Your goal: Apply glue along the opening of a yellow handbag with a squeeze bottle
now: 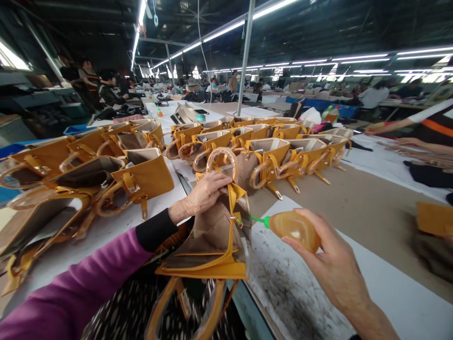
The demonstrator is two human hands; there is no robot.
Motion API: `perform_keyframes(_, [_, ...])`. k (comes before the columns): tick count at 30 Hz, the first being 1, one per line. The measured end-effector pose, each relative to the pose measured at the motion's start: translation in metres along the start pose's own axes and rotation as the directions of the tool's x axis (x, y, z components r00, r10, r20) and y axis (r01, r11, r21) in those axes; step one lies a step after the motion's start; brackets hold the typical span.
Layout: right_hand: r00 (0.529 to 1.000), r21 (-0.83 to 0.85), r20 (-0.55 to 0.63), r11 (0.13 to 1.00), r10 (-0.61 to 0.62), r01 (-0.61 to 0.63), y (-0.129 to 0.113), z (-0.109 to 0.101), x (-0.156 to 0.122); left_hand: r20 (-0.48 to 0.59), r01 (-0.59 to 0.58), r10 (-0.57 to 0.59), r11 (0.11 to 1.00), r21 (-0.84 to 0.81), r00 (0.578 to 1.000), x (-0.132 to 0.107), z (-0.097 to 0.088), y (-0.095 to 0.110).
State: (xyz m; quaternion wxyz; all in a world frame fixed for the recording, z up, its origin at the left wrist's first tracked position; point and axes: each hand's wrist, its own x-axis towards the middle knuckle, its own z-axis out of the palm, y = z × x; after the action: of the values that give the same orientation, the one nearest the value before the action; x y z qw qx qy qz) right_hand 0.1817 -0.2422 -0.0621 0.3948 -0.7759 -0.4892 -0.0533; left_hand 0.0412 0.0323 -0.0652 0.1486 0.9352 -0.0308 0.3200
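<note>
A mustard-yellow handbag (212, 231) with a brown lining lies tilted at the table's near edge, one round handle hanging down over my lap. My left hand (208, 192) is closed on the bag's far upper edge, near the wrapped handle there. In my right hand (329, 255) is a squeeze bottle (293, 229) of amber liquid, held on its side. The bottle's thin green nozzle points left and reaches the bag's side edge, close to a small metal fitting. Whether the tip touches the bag I cannot tell.
Rows of similar yellow handbags (269, 151) stand across the table behind, with more handbags (145, 177) at the left. White paper (354, 250) and brown board cover the tabletop. A co-worker's arm (392, 126) reaches in at the right. A metal post (246, 56) rises at the back.
</note>
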Motion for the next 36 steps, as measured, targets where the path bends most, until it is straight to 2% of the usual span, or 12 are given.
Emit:
perform_keyframes(8, [0.999,-0.041,0.025,0.999,-0.025,0.026,0.008,0.010,-0.005,0.040,0.001,-0.004,0.996,0.090,0.999,-0.008,0.003,0.013])
perform_keyframes(14, [0.999,-0.022,0.052,1.000,0.009,-0.008,0.016,0.019,-0.007,0.090,-0.031,0.014,0.981,0.192,0.996,-0.020,0.008,0.029])
perform_keyframes(21, [0.992,0.037,0.046,0.992,0.121,-0.122,0.034,0.030,-0.014,0.072,-0.008,-0.005,0.982,0.187,0.997,-0.031,0.010,0.041])
perform_keyframes(26, [0.964,0.109,0.028,0.957,0.266,-0.267,0.045,0.034,-0.019,0.066,-0.024,0.014,0.988,0.155,0.998,-0.040,0.014,0.044])
perform_keyframes(31, [0.925,0.202,0.076,0.903,0.371,-0.379,0.050,0.032,-0.020,0.080,-0.067,0.056,0.988,0.142,0.995,-0.040,0.013,0.043])
perform_keyframes(36, [0.886,0.282,0.157,0.839,0.437,-0.465,0.059,0.032,-0.026,0.147,-0.141,0.121,0.982,0.130,0.982,-0.030,0.006,0.041])
